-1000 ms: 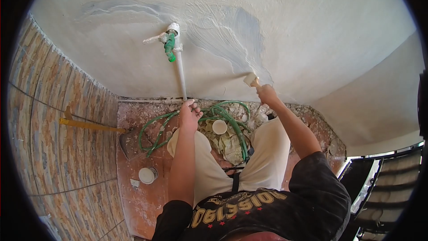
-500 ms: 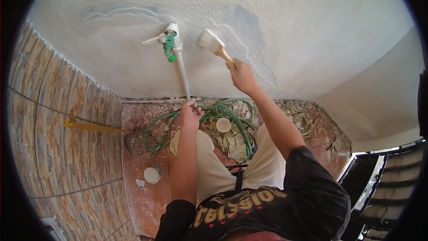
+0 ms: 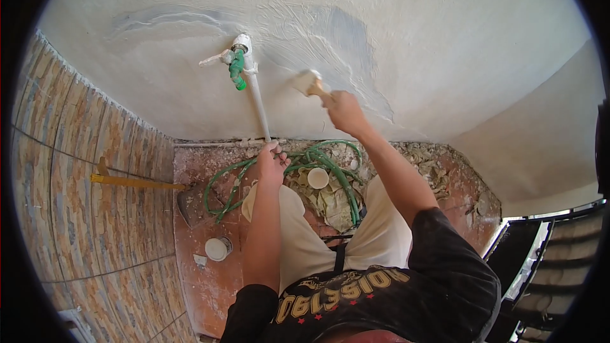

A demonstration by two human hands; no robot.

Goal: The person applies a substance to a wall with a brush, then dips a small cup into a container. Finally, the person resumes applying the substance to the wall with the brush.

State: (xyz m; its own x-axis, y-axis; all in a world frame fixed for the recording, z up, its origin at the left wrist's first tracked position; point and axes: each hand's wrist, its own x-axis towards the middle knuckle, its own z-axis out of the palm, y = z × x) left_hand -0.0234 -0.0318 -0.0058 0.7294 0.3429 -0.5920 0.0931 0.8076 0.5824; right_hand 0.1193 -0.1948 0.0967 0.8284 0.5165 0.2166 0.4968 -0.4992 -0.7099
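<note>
My right hand (image 3: 346, 113) grips the wooden handle of a wide paintbrush (image 3: 307, 82). The bristles, somewhat blurred, point up and left at the pale wall (image 3: 432, 57), below a patch of wet white streaks over grey (image 3: 346, 35). My left hand (image 3: 273, 164) is low, its fingers curled at the lower end of a white pipe (image 3: 259, 105); the grip itself is partly hidden. At the pipe's top is a green tap (image 3: 237, 70) with a whitish lever. A green hose (image 3: 340, 184) lies coiled on the floor just past my left hand.
A white cup (image 3: 318, 178) stands among peeled scraps (image 3: 333, 206) between my knees. On the left are a white tub (image 3: 218, 249) and a yellow-handled tool (image 3: 136, 181) against the stone-patterned wall (image 3: 95, 216). Dark metal bars (image 3: 559, 267) are at right.
The paintbrush has come down and slightly right along the wall, its handle now turned more sideways. The tap and the pipe's top have shifted slightly left. My left hand stays in place.
</note>
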